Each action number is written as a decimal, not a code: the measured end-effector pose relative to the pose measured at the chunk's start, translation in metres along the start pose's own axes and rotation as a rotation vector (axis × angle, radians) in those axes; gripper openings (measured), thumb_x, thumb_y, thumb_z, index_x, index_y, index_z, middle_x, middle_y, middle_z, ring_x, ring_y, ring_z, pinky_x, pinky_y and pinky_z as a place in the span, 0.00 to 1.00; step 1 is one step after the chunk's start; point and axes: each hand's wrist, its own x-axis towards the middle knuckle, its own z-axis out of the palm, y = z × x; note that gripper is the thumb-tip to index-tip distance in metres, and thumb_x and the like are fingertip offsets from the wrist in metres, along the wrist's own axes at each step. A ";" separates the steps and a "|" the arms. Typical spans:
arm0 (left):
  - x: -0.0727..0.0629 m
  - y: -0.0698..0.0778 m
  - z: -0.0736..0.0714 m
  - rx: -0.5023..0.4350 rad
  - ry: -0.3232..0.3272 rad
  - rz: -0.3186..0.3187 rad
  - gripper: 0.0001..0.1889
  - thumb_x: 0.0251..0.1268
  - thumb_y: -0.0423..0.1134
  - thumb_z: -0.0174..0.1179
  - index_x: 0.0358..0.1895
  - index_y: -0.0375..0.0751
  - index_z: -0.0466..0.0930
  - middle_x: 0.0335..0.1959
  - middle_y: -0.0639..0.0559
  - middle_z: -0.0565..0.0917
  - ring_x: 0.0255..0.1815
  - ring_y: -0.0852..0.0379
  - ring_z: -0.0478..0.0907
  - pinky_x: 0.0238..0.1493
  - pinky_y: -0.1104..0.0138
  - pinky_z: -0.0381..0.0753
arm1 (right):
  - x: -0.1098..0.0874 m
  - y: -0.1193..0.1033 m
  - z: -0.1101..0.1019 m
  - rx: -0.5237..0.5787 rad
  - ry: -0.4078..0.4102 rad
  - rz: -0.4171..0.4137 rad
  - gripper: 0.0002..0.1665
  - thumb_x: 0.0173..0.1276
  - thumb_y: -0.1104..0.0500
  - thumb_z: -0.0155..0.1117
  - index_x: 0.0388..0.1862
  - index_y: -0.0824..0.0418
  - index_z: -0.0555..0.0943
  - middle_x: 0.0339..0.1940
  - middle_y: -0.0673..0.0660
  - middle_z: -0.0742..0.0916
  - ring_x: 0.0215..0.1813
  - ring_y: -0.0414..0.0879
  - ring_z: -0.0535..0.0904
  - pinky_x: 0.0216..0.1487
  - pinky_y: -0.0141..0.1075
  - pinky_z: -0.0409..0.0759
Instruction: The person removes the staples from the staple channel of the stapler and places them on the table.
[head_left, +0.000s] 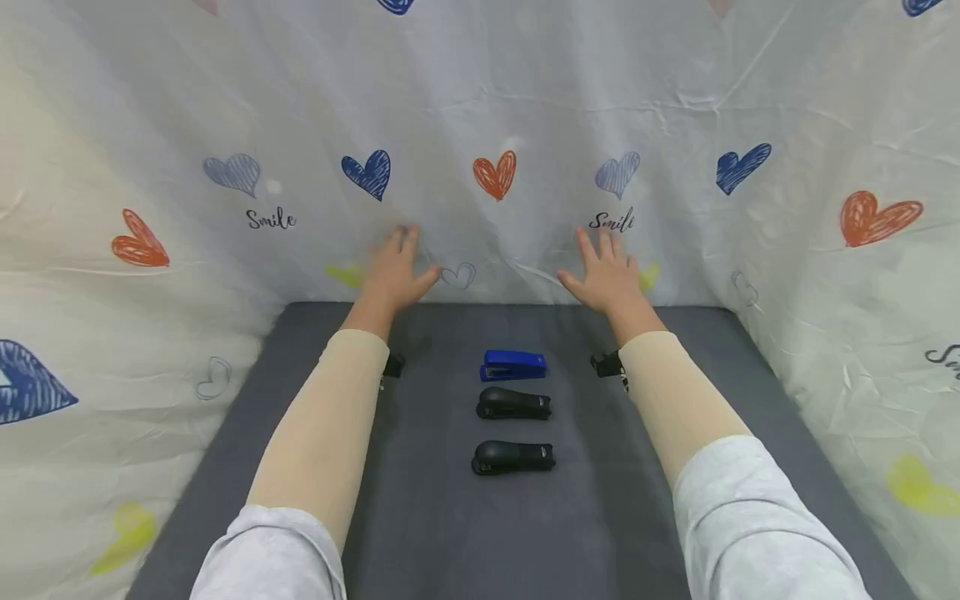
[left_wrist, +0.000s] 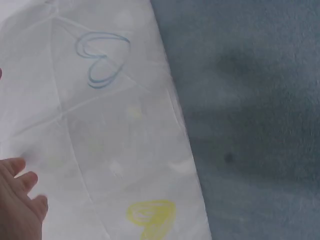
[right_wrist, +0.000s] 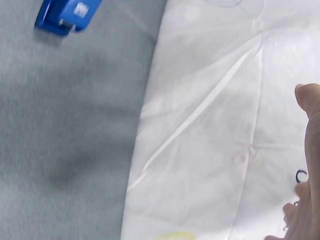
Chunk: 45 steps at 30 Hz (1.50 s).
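Note:
Both hands reach out over the far end of the table, fingers spread and holding nothing. The left hand (head_left: 392, 271) is on the left, in front of the hanging cloth; its fingertips (left_wrist: 30, 180) show at the lower left of the left wrist view. On the right, the right hand (head_left: 606, 275) mirrors it. Between the forearms, three staplers lie in a column: a blue stapler (head_left: 513, 365) farthest away, a black stapler (head_left: 513, 404) in the middle and another black stapler (head_left: 513, 457) nearest. The right wrist view catches one end of the blue stapler (right_wrist: 70, 15). Neither hand touches a stapler.
A dark grey table (head_left: 487, 533) carries the staplers. White cloth (head_left: 555, 75) printed with hearts and the word "Smile" hangs behind it and along both sides. Small black devices (head_left: 606, 364) are strapped at both wrists.

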 end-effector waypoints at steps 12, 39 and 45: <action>-0.029 -0.003 0.029 -0.407 0.089 0.127 0.43 0.77 0.57 0.56 0.84 0.41 0.47 0.83 0.44 0.53 0.82 0.44 0.50 0.78 0.48 0.51 | -0.017 -0.010 0.033 0.281 0.085 -0.135 0.55 0.76 0.35 0.56 0.86 0.58 0.41 0.83 0.70 0.54 0.81 0.66 0.49 0.75 0.63 0.53; -0.082 0.025 0.108 -0.869 -0.135 0.103 0.27 0.76 0.29 0.54 0.76 0.39 0.67 0.67 0.43 0.76 0.60 0.46 0.80 0.57 0.53 0.79 | -0.056 -0.076 0.070 0.474 -0.241 -0.352 0.29 0.76 0.50 0.65 0.71 0.61 0.77 0.64 0.60 0.82 0.49 0.55 0.82 0.51 0.51 0.80; -0.080 0.028 0.137 -0.703 -0.243 0.045 0.25 0.70 0.22 0.50 0.70 0.34 0.75 0.62 0.41 0.80 0.43 0.50 0.81 0.39 0.61 0.77 | -0.053 -0.087 0.085 0.426 -0.300 -0.362 0.25 0.74 0.56 0.68 0.66 0.65 0.80 0.59 0.60 0.85 0.57 0.54 0.82 0.56 0.48 0.80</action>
